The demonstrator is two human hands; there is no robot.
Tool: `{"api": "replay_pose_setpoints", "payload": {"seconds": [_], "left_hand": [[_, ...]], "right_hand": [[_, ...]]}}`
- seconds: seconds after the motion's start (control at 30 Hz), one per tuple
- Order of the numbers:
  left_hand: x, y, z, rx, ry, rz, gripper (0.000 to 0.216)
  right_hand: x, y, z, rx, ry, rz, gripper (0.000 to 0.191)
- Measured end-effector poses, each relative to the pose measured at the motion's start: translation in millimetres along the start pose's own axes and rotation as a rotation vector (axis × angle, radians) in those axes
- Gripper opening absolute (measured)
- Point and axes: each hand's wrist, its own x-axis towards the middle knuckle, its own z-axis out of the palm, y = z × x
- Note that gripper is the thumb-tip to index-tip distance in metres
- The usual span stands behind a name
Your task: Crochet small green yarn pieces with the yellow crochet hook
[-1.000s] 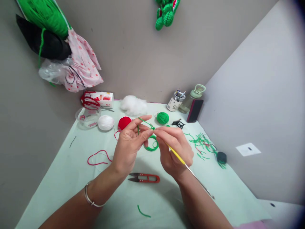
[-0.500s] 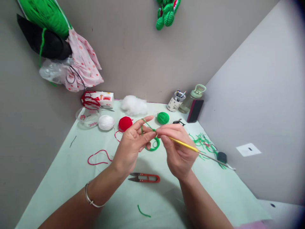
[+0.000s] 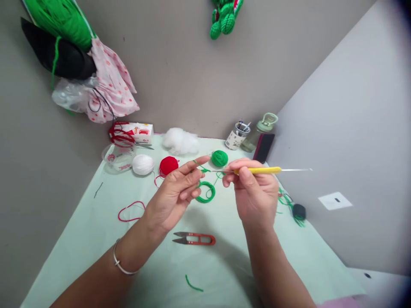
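You had a green plush toy up at 12 o'clock lol, plus a pink spotted bag at 10. Around 2 you kept a pen jar beside a green-lidded bottle, and your white wall plate sat between 3 and 4.

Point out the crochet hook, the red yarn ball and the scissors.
Crochet hook (image 3: 266,170): head view, on its yellow handle.
Red yarn ball (image 3: 168,166): head view, on the middle of its wound side.
Scissors (image 3: 196,234): head view, on the far bar of the orange handle.
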Motion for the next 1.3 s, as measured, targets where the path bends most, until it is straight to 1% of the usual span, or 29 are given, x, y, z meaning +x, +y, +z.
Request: {"api": "replay_pose_setpoints", "payload": {"seconds": [0.07, 0.2, 0.27, 0.33, 0.43, 0.5, 0.53, 0.6, 0.7, 0.77, 0.8, 0.83, 0.87, 0.9, 0.97, 1.03, 1.1, 1.17, 1.23, 1.3], "left_hand": [[-1, -5, 1, 0.076, 0.009, 0.054, 0.026], [0, -13, 0, 0.269, 0.028, 0.123, 0.038], [0, -13, -2, 0.3, 0.022, 0.137, 0.034], [1, -12, -4, 0.304, 0.013, 0.152, 0.028], [2, -10, -5, 0.331, 0.025, 0.17, 0.026], [2, -9, -6, 0.354, 0.05, 0.187, 0.024], [2, -9, -6, 0.361, 0.062, 0.194, 0.023], [2, -8, -5, 0.356, 0.072, 0.203, 0.022], [2, -9, -4, 0.303, 0.07, 0.18, 0.03], [1, -9, -4, 0.218, 0.051, 0.123, 0.04], [1, -8, -3, 0.161, 0.038, 0.076, 0.043], [1, -8, -3, 0.103, 0.023, 0.024, 0.044], [2, -7, -3, 0.048, 0.009, -0.028, 0.043], [2, -5, -3, 0.004, 0.003, -0.072, 0.041], [2, -3, -2, -0.046, 0.011, -0.1, 0.037], [2, -3, -2, -0.045, 0.03, -0.051, 0.032], [2, -5, 0, -0.007, 0.027, 0.011, 0.029], [1, -9, 2, 0.046, -0.01, 0.048, 0.03], [0, -12, 3, 0.101, -0.029, 0.068, 0.031], [0, -13, 3, 0.136, -0.006, 0.092, 0.031]], "right_hand": [[-1, 2, 1, 0.024, -0.033, 0.051, 0.017], [-5, 4, 6, -0.135, -0.07, -0.005, 0.012], [-6, 4, 5, -0.153, -0.064, -0.021, 0.012], [-5, 4, 3, -0.119, -0.071, 0.011, 0.015], [-4, 2, -1, -0.079, -0.087, 0.055, 0.019], [-6, 0, -1, -0.12, -0.081, 0.02, 0.019], [-7, -1, -1, -0.171, -0.08, -0.023, 0.019], [-10, -2, 0, -0.324, -0.106, -0.16, 0.019], [-13, 3, 1, -0.619, -0.199, -0.469, 0.02], [-15, 9, 2, -0.797, -0.225, -0.641, 0.026], [-15, 11, 3, -0.85, -0.221, -0.684, 0.029], [-15, 12, 3, -0.865, -0.201, -0.693, 0.031], [-15, 12, 4, -0.837, -0.176, -0.665, 0.032], [-15, 12, 4, -0.77, -0.148, -0.604, 0.03], [-13, 9, 5, -0.552, -0.065, -0.419, 0.023], [-11, 7, 5, -0.294, -0.021, -0.217, 0.019], [-8, 6, 7, -0.113, -0.031, -0.078, 0.018], [-7, 6, 9, -0.079, -0.06, -0.027, 0.016], [-7, 5, 11, -0.132, -0.061, -0.044, 0.015], [-9, 4, 12, -0.199, -0.059, -0.078, 0.017]]}}
